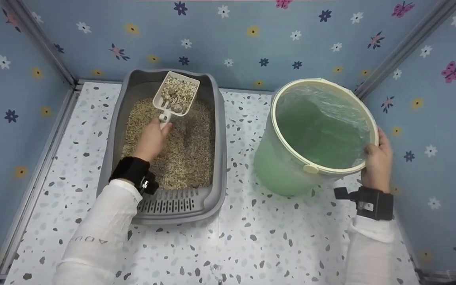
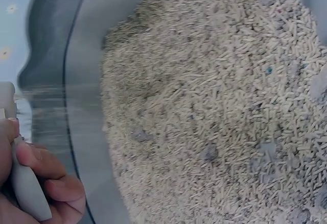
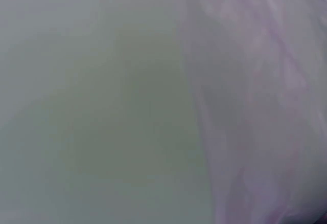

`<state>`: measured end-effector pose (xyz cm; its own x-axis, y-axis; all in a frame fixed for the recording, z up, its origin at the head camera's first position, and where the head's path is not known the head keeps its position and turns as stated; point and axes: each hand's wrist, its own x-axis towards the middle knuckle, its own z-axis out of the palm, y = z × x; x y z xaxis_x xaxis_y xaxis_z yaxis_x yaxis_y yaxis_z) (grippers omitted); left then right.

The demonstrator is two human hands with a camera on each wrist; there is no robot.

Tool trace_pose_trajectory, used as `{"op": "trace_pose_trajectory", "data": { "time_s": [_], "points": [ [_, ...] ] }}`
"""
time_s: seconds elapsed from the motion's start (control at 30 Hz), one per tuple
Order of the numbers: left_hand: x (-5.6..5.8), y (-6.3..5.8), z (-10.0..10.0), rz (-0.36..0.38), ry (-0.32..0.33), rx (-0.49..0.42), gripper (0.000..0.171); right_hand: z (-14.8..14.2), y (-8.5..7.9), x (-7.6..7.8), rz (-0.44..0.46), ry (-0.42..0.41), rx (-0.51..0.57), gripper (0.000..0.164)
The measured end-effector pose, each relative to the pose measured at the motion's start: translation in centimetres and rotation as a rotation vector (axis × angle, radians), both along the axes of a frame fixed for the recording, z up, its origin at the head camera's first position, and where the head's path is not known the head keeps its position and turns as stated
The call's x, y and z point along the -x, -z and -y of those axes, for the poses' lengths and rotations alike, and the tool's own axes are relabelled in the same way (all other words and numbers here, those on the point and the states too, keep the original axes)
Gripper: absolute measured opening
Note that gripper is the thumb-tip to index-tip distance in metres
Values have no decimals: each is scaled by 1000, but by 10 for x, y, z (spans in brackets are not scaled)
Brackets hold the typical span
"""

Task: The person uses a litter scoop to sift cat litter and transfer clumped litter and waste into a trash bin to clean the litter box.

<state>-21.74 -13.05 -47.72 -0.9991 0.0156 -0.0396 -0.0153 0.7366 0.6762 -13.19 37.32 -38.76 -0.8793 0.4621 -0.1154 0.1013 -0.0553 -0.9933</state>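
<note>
We look down on two bare hands at work over a speckled white surface, with flowered blue walls around it. The left hand has its fingers wrapped round the handle of a white scoop, which is above the far part of a grey litter tray. The scoop is heaped with pale pellets and a few greyish clumps; more litter covers the tray floor.

To the right, apart from the tray, stands a green bin with a cream rim and a clear plastic liner. The right hand grips the rim's right side, thumb over the top. The right wrist view is too blurred to tell us more.

We judge spilling the main risk: a turn of the left wrist or a knock on the tray wall could shed pellets, and over the gap they would scatter on the bare surface. A hard pull by the right hand could tip the bin, or drag the liner loose from the rim.
</note>
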Motion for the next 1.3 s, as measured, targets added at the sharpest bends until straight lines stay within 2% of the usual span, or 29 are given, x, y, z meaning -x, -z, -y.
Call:
{"op": "trace_pose_trajectory", "data": {
  "time_s": [0.13,0.23,0.5,0.77,0.97,1.13,1.3],
  "points": [
    [-2,-5,4,-104,-26,-28,38,0,0,0,-2,-2,6,68],
    [-2,-6,6,-156,-47,-28,36,-1,1,1,-7,-5,5,68],
    [-7,-17,9,-183,-71,22,39,-1,2,1,-25,-12,7,69],
    [-13,-30,17,-195,-102,134,39,0,2,0,-22,-2,-3,68],
    [-16,-30,29,-214,-77,235,32,-1,2,1,-13,4,-17,68],
    [-18,-26,36,-270,-48,324,27,-2,2,1,-4,11,-26,69],
    [-22,-22,39,-311,-26,372,24,-2,2,1,-6,14,-1,69]
  ]
}}
